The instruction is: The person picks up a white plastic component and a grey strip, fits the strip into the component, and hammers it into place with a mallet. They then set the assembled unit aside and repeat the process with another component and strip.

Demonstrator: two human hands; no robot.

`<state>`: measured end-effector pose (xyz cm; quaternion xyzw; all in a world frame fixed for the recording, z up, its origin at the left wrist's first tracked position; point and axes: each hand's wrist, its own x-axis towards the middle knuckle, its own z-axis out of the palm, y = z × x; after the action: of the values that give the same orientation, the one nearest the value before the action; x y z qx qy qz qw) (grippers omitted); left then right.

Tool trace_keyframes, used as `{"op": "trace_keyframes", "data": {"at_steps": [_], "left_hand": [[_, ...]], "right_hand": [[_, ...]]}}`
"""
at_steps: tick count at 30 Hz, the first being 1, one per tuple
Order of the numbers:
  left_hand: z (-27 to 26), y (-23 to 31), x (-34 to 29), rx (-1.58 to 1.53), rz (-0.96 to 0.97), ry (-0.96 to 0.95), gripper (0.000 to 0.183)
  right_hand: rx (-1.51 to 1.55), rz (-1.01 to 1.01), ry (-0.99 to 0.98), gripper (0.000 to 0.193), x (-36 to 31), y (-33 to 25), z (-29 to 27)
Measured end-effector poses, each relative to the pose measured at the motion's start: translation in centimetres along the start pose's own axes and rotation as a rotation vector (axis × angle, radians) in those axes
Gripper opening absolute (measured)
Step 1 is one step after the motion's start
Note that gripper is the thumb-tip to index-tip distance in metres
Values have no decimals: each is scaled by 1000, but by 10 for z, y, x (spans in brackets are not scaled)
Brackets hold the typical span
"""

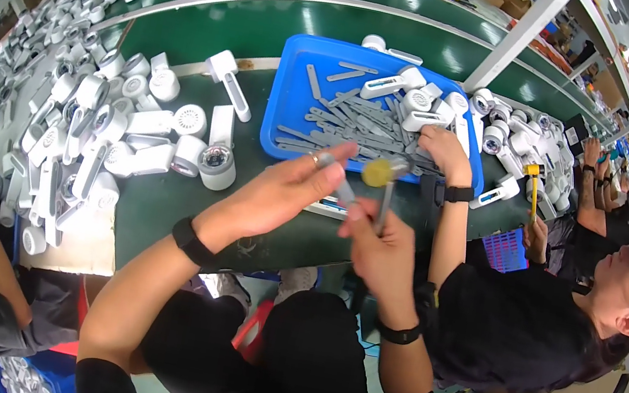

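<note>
My left hand [297, 192] is closed on a grey plastic strip [345, 193], held slanting between thumb and fingers. Close beside it, my right hand [384, 258] grips the thin grey handle of a small hammer with a yellow-faced head [379, 173]; the head is upright and blurred by motion. My right fingertips are at the strip's lower end; whether they touch it I cannot tell. Both hands are above the near edge of a blue tray [293, 54], which holds many loose grey strips [361, 125] and several white handheld-fan bodies [420, 99].
White fan bodies [90, 132] are heaped left on the green table [158, 224], with another heap [523, 136] right. A co-worker's hand [447, 152] reaches into the tray from the right. Another person's hand holds a yellow mallet [534, 176] near a blue basket [505, 249].
</note>
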<state>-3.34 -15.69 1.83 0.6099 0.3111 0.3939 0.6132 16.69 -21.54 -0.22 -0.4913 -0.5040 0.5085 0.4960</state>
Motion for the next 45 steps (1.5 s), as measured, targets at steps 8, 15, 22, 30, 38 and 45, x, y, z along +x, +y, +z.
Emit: {"op": "trace_keyframes", "data": {"at_steps": [8, 15, 22, 30, 38, 45], "left_hand": [[-43, -51, -19, 1016, 278, 67, 51], [-44, -59, -15, 1002, 313, 69, 43], [-45, -60, -16, 1044, 395, 84, 41], [-41, -68, -13, 1263, 627, 49, 34], [-33, -52, -7, 1531, 598, -29, 31], [-38, -49, -9, 1490, 568, -64, 31]], "right_hand": [[-286, 80, -167, 29, 14, 24, -35], [-428, 66, -211, 23, 35, 30, -30], [-439, 122, -278, 22, 49, 25, -38], [-478, 188, -300, 24, 58, 16, -33], [-433, 341, -263, 21, 62, 12, -31], [-574, 461, -203, 30, 63, -14, -21]]}}
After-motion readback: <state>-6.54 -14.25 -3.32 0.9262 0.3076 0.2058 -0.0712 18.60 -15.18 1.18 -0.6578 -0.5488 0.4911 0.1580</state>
